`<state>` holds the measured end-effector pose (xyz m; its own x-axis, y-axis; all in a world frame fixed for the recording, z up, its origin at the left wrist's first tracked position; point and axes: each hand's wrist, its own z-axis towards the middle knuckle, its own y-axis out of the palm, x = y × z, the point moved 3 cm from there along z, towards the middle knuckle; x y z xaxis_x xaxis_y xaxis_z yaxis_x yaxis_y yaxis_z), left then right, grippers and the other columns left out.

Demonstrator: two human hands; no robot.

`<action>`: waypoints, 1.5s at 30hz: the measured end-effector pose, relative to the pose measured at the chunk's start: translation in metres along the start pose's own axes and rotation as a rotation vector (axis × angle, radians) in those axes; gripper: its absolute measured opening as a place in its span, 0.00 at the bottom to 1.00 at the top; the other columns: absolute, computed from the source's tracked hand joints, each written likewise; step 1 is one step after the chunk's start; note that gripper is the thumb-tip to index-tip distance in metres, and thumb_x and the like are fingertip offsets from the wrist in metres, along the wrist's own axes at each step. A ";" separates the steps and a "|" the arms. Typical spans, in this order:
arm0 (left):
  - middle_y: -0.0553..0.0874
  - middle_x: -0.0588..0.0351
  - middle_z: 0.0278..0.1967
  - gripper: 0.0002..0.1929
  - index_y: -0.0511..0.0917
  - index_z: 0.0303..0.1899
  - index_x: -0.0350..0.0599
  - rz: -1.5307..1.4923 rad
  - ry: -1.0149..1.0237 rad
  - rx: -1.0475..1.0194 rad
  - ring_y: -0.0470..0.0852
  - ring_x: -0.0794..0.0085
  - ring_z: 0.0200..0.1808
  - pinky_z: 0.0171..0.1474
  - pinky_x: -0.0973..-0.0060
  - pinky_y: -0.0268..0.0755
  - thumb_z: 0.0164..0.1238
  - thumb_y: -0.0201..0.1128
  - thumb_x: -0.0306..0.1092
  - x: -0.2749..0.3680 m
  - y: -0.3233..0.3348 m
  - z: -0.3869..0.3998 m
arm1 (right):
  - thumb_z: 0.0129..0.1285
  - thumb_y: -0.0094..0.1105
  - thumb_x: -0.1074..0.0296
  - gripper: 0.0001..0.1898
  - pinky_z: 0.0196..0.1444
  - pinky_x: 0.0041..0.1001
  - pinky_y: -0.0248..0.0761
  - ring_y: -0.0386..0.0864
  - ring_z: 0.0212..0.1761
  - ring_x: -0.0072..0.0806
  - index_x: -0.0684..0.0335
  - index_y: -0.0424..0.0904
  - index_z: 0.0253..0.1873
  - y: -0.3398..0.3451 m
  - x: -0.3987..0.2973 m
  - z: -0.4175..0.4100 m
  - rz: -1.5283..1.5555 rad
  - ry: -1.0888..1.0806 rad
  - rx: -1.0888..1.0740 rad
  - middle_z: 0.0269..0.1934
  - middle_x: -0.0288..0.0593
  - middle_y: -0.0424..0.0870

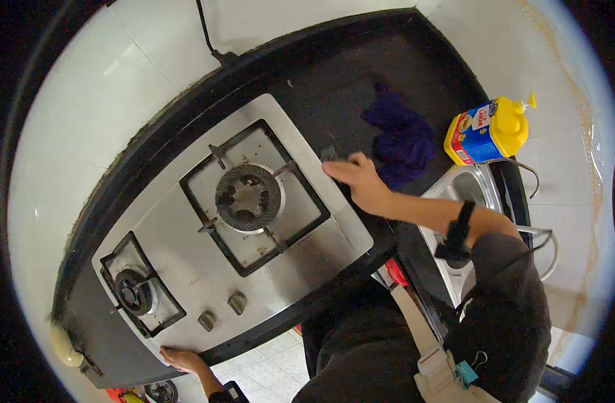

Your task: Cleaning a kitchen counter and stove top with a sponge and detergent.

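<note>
A stainless steel gas cooktop [307,262] with two burners spans the dark countertop before me. My right hand [365,184] is at its right edge, one finger or the thumb extended onto the rim and the others bent. At the front left corner, my left hand [181,358] touches the rim with its fingers. Whether either hand grips the rim is unclear, as the undersides are hidden. The larger burner [249,197] has a square black pan support [307,229]; the smaller burner [134,292] has another. Two control knobs [237,303] [207,321] sit near the front edge.
A dark purple cloth [400,136] lies crumpled beyond my right hand. A yellow pump bottle [489,131] stands beside the steel sink [481,176]. A cream-coloured object [66,347] rests at the counter's far left. A black cable [205,30] hangs down the tiled wall.
</note>
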<state>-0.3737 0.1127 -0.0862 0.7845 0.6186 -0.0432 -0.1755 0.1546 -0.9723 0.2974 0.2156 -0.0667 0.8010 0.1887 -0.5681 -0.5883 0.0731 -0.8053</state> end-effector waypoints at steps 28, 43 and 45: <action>0.67 0.59 0.66 0.20 0.66 0.65 0.60 0.016 -0.050 -0.058 0.65 0.60 0.67 0.62 0.40 0.54 0.75 0.41 0.41 0.000 0.001 0.006 | 0.52 0.54 0.81 0.25 0.48 0.35 0.64 0.73 0.43 0.44 0.55 0.79 0.56 0.001 -0.046 -0.138 -0.107 0.180 0.252 0.51 0.47 0.81; 0.70 0.47 0.63 0.19 0.70 0.59 0.38 -0.014 0.255 0.043 0.66 0.50 0.64 0.64 0.58 0.60 0.70 0.46 0.32 0.008 -0.004 -0.003 | 0.50 0.50 0.80 0.25 0.44 0.41 0.65 0.72 0.42 0.48 0.58 0.76 0.56 0.063 -0.124 -0.183 -0.416 0.547 0.563 0.48 0.46 0.81; 0.70 0.47 0.63 0.19 0.69 0.59 0.38 0.002 0.242 0.061 0.67 0.50 0.63 0.64 0.58 0.60 0.69 0.46 0.32 0.005 -0.003 -0.002 | 0.50 0.49 0.79 0.26 0.45 0.42 0.64 0.70 0.44 0.47 0.57 0.74 0.57 0.104 -0.181 -0.174 -0.394 0.521 0.394 0.48 0.47 0.78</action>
<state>-0.3681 0.1136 -0.0840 0.9025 0.4174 -0.1066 -0.2074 0.2042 -0.9567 0.1103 0.0184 -0.0772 0.8508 -0.4033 -0.3368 -0.1659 0.4020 -0.9005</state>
